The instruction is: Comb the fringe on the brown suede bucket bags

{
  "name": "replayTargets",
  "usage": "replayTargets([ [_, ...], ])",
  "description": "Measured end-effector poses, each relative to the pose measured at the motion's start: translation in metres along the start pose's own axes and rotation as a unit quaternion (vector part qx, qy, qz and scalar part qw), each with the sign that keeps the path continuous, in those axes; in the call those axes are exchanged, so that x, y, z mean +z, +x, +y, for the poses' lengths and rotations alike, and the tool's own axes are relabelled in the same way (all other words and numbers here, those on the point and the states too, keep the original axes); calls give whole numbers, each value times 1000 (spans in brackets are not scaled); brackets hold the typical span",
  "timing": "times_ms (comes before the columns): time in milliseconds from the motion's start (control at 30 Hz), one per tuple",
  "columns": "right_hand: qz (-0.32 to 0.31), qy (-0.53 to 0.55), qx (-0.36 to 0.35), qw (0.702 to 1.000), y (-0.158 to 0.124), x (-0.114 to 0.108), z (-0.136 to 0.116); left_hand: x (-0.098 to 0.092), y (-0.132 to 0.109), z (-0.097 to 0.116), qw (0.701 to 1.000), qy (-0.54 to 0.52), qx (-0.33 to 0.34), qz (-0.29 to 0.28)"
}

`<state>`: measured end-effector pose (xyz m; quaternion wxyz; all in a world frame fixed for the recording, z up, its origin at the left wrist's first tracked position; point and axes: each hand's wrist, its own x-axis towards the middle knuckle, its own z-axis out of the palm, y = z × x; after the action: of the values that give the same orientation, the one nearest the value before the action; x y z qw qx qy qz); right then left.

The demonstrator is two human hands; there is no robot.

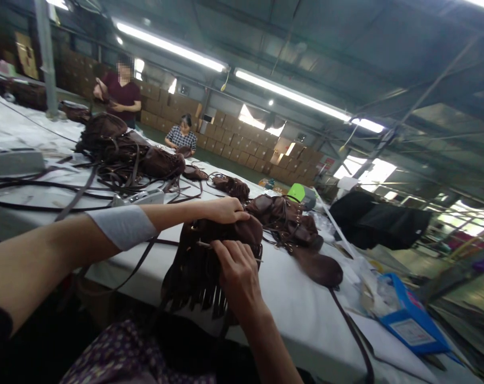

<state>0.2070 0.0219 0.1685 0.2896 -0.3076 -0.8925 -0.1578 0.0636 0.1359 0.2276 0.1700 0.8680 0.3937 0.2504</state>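
A dark brown fringed bag (198,266) lies at the front edge of the white-covered table, its strips hanging over the side. My left hand (228,209), with a pale wrap on the forearm, is closed on the bag's upper edge. Below it, my right hand (240,269) presses against the front of the bag with its fingers curled. A thin light rod (203,244) runs under those fingers, its ends showing on either side; its exact kind is unclear. The bag's middle is hidden behind my right hand.
Brown bags (126,146) with straps are heaped at the left, and more bags (284,213) lie to the right. A metal tool (140,197) is near my left forearm. At right sits a blue box (412,314). Two people work across the table (301,298).
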Motion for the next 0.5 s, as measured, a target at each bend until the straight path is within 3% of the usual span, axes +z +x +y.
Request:
replayTargets([
  [133,-69,-45,-5,997,5,11,0,1,0,7,1000,-19,-10,-19],
  [233,-136,-49,14,989,-11,26,1,-3,-3,6,999,-27,-46,-3],
  [500,-340,26,20,940,-142,107,-16,-51,-6,-11,984,-94,-77,126],
])
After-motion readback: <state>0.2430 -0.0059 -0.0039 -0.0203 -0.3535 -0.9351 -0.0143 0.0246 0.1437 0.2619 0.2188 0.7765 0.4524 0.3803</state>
